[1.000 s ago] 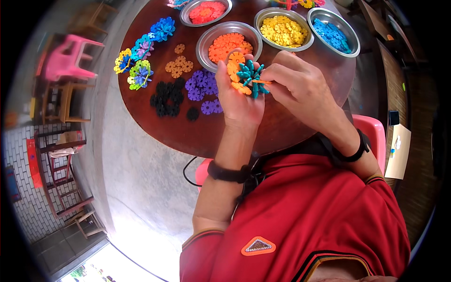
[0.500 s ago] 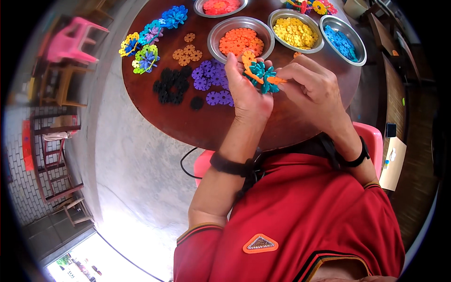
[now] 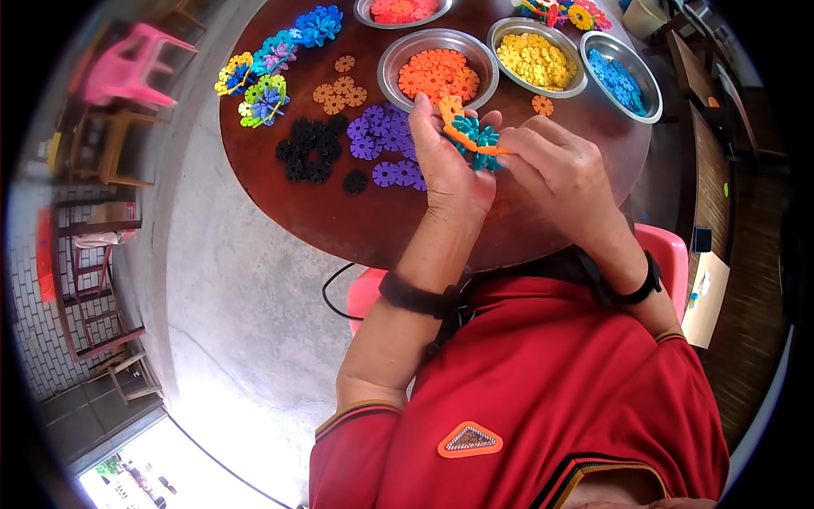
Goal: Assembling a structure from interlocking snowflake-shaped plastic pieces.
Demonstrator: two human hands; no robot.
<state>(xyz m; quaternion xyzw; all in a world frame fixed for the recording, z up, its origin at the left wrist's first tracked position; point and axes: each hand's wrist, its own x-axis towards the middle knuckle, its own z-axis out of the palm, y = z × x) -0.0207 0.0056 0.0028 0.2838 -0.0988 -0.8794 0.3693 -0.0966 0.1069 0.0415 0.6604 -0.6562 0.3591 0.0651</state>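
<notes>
Above a round brown table (image 3: pixel 339 216), my left hand (image 3: pixel 448 165) and my right hand (image 3: pixel 560 165) together hold a small cluster of interlocking plastic discs, teal with orange pieces (image 3: pixel 471 134). My left fingers pinch its left side, my right fingers its right side. Just beyond it stands a metal bowl of orange discs (image 3: pixel 437 69). Loose purple discs (image 3: pixel 381 144) lie on the table to the left of my left hand, black discs (image 3: pixel 314 153) further left.
More metal bowls hold yellow discs (image 3: pixel 536 61), blue discs (image 3: pixel 619 78) and red discs (image 3: pixel 400 10). Finished multicoloured flower clusters (image 3: pixel 254 85) lie at the table's far left edge, others (image 3: pixel 564 13) at the far side. Tan discs (image 3: pixel 335 92) lie loose. A pink chair (image 3: pixel 127 55) stands left.
The view has shifted so the table and hands sit lower and more central. Both hands keep hold of the teal and orange cluster, which has turned slightly.
</notes>
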